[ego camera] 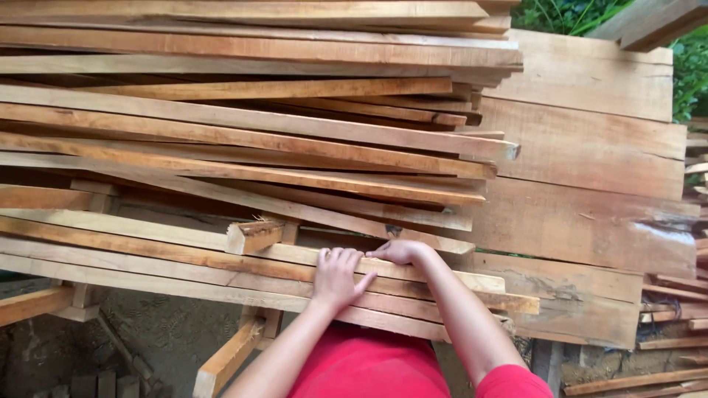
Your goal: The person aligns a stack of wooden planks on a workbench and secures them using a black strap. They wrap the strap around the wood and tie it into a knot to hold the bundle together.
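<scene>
**Two hands on the near slats of a timber stack**

Head view: a loose stack of long wooden slats (243,140) fills most of the picture, its ends ragged along the right side. Under and behind them lie wide planks (590,147), reaching to the right edge of the stack. The left hand (338,276) lies flat, palm down, fingers together and pointing away, on a pale slat (184,258) at the near edge of the stack; the thumb sticks out to the right. The right hand (402,253) sits just beside it, a little farther in, fingers curled and pressed onto the same run of near slats, fingertips pointing left towards the left hand. Whether it pinches anything cannot be told. A short offcut block (253,237) rests on the slats just left of both hands. Below the near edge show a red garment (369,365), wooden supports (228,361) and bare ground (158,328). Green leaves (568,15) appear at the far right corner.
</scene>
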